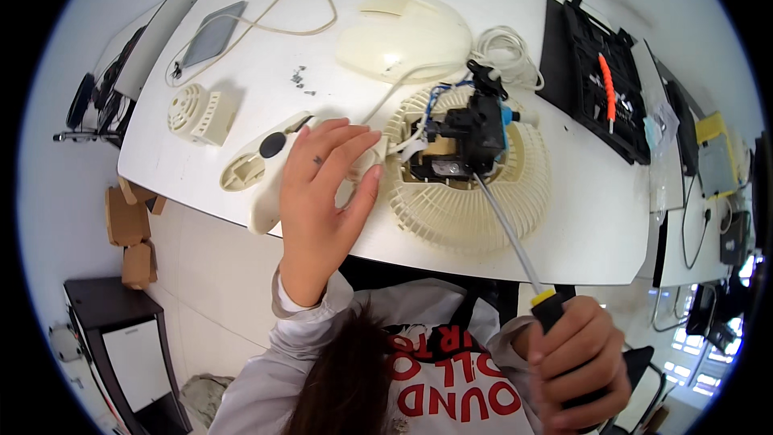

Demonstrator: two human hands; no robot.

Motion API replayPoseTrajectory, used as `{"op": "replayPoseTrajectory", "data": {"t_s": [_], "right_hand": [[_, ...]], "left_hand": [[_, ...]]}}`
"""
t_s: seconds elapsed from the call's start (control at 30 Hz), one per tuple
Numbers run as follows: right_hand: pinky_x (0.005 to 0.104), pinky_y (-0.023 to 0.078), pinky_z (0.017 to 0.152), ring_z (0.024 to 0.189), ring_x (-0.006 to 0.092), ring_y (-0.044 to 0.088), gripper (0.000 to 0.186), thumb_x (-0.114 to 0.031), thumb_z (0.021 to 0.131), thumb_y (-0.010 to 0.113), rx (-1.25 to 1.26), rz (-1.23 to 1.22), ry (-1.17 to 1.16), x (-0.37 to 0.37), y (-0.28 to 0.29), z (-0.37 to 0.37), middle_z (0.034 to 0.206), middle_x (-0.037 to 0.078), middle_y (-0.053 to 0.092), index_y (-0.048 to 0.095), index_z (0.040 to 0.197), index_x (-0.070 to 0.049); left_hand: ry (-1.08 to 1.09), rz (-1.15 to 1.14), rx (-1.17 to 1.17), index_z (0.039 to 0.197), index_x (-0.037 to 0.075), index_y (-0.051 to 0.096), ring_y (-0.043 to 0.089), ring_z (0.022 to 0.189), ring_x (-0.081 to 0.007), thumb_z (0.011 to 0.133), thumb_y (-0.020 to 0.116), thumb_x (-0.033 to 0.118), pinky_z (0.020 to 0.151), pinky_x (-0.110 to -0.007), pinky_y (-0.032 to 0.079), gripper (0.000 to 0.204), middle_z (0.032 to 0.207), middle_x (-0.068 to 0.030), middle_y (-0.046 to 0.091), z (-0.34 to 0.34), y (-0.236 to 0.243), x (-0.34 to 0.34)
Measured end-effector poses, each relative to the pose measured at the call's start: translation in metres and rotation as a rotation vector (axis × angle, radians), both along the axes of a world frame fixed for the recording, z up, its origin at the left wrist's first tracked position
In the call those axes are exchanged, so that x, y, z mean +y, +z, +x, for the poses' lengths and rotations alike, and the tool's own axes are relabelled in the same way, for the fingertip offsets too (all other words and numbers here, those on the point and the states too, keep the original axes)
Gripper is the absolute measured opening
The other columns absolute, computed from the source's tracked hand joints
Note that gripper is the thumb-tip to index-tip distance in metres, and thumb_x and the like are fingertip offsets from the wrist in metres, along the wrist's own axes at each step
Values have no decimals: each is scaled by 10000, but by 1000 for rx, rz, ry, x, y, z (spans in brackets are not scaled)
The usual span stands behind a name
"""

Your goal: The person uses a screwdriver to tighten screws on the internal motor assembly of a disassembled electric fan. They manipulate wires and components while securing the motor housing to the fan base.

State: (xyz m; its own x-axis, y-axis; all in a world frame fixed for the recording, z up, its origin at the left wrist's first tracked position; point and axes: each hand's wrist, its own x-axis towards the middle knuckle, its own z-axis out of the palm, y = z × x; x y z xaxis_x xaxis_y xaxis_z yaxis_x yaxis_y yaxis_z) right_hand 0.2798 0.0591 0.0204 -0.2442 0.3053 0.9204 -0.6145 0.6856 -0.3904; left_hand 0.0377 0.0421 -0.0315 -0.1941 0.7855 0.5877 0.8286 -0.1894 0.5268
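Observation:
My left hand [326, 193] has its fingers curled over a cream plastic piece [369, 153] at the left of a black motor assembly [463, 137], beside a long cream housing [250, 173]. My right hand [580, 358] grips a long screwdriver [507, 225] with a black and yellow handle; its shaft reaches the lower part of the motor, where the tip's exact contact is unclear. The motor, with blue and white wires, sits on a ribbed cream fan grille [475, 221].
An oval cream cover [403, 36], coiled cord [507, 52], several small screws [298, 76], vented housing [205, 117] and grey device [213, 32] lie on the white table [177, 177]. An open black toolbox [604, 113] with an orange screwdriver [606, 84] is at right. Cardboard boxes [127, 221] stand lower left.

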Motion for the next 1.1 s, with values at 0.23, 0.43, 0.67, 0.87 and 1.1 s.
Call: {"op": "replayPoseTrajectory", "data": {"t_s": [0.23, 0.43, 0.67, 0.87, 1.1], "right_hand": [[308, 522, 610, 602, 172, 571, 223, -278, 919, 679, -78, 22, -132, -23, -18, 0, 676, 28, 605, 615, 813, -94], [263, 521, 582, 574, 137, 581, 208, -270, 880, 704, 80, -69, -246, -24, -25, 2, 625, 0, 599, 626, 760, -119], [322, 503, 539, 558, 199, 567, 244, -187, 918, 637, -70, 46, -147, -24, -27, 2, 611, 44, 548, 591, 710, -68], [289, 529, 602, 595, 157, 585, 204, -235, 904, 676, -137, 71, -131, -19, -33, 11, 628, 4, 591, 632, 752, -105], [318, 537, 623, 617, 208, 585, 93, -126, 751, 694, -144, 108, -185, -14, -39, 2, 661, 42, 556, 615, 759, -77]], "left_hand": [[149, -120, 243, 1126, 98, 669, 531, 1224, -339, 838, 719, 210, 1107, -551, 266, 313, 1190, -86, 628, -1, -4, -2], [117, -270, 260, 1166, 92, 666, 535, 1230, -305, 880, 642, 198, 1142, -499, 238, 306, 1206, -102, 637, 0, 0, -4], [151, -333, 316, 1214, 58, 639, 551, 1209, -311, 869, 655, 134, 1067, -435, 365, 354, 1264, -132, 605, -26, 40, -24], [177, -348, 70, 1222, -3, 611, 599, 1128, -283, 933, 607, 124, 990, -335, 429, 316, 1233, -153, 635, -64, 30, -36], [82, -394, -43, 1191, -2, 637, 604, 990, -220, 939, 596, 157, 920, -320, 446, 300, 1108, -122, 680, -70, 35, -51]]}}
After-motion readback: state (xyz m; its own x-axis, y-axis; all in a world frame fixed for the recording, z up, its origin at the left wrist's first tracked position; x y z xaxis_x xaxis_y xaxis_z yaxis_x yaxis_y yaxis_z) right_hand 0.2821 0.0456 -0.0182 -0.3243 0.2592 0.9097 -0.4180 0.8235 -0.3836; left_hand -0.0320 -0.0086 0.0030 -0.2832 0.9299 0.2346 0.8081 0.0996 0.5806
